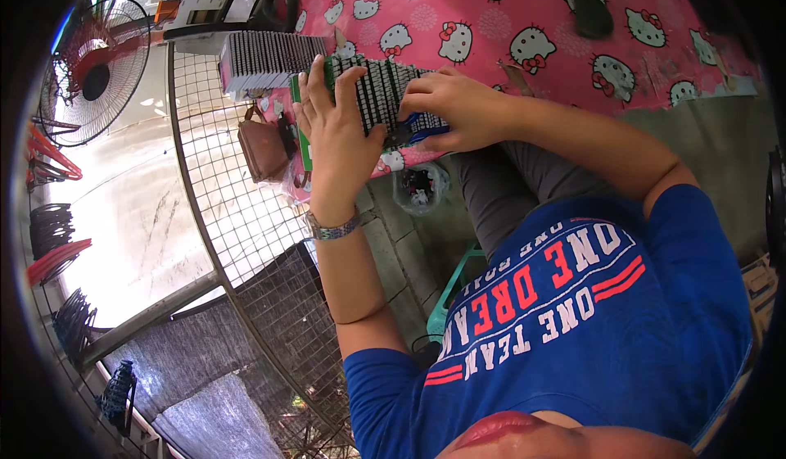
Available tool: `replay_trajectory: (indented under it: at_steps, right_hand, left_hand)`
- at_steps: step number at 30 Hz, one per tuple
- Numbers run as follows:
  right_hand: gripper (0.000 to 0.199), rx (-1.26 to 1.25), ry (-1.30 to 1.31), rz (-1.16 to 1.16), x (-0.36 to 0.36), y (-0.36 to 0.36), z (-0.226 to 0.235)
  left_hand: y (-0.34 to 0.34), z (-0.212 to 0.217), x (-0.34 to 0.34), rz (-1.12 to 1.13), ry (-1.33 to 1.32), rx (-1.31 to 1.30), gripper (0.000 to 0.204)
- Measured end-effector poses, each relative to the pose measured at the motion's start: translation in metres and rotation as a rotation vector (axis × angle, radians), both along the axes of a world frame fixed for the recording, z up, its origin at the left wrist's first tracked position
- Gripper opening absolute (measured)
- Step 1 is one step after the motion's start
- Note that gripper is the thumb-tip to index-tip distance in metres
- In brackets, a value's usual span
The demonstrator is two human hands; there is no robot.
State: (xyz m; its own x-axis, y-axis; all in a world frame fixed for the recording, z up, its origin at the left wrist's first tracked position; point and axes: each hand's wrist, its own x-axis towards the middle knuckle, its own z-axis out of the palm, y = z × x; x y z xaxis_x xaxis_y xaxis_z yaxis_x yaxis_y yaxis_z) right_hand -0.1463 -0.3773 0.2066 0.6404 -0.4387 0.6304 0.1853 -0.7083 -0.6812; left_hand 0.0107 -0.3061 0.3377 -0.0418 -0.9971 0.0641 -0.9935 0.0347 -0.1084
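Note:
A green-edged block with rows of black and white ridges (378,86) lies on the pink table cover; its kind I cannot make out. Spread over its left side, my left hand (332,131) rests with stretched fingers, the thumb toward the near edge. At its right side, the fingers of my right hand (463,111) are bent together near a small dark-blue part (427,123). Whatever lies between those fingertips is hidden. Behind my left hand stands a stack of white items with dark ridged edges (274,56).
The pink cat-print table cover (495,23) carries a dark oval object (591,13). A brown bag (264,146) hangs beside a wire grid (237,205). Below the table edge is a clear plastic bag (419,189); a fan (97,78) stands at far left.

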Motion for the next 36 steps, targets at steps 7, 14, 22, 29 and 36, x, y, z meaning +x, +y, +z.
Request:
replay_trajectory:
  at_steps: [7, 14, 22, 29, 36]
  right_hand:
    - [0.039, 0.733, 0.487, 0.492, 0.0, -0.008, 0.015]
    - [0.038, 0.118, 0.112, 0.078, -0.006, 0.004, -0.015]
    - [0.033, 0.655, 0.452, 0.481, -0.01, -0.004, 0.008]
    - [0.033, 0.038, 0.091, 0.124, 0.0, 0.002, -0.019]
    - [0.034, 0.522, 0.381, 0.37, -0.002, 0.005, -0.012]
  left_hand:
    - [0.003, -0.001, 0.006, 0.001, -0.011, 0.013, 0.081]
    - [-0.001, 0.0, 0.001, 0.01, -0.003, 0.006, 0.084]
    - [0.0, -0.002, 0.003, -0.02, -0.035, 0.007, 0.086]
    - [-0.003, -0.004, -0.009, -0.009, -0.136, -0.017, 0.09]
    - [-0.004, -0.002, -0.008, 0.003, -0.176, 0.032, 0.092]
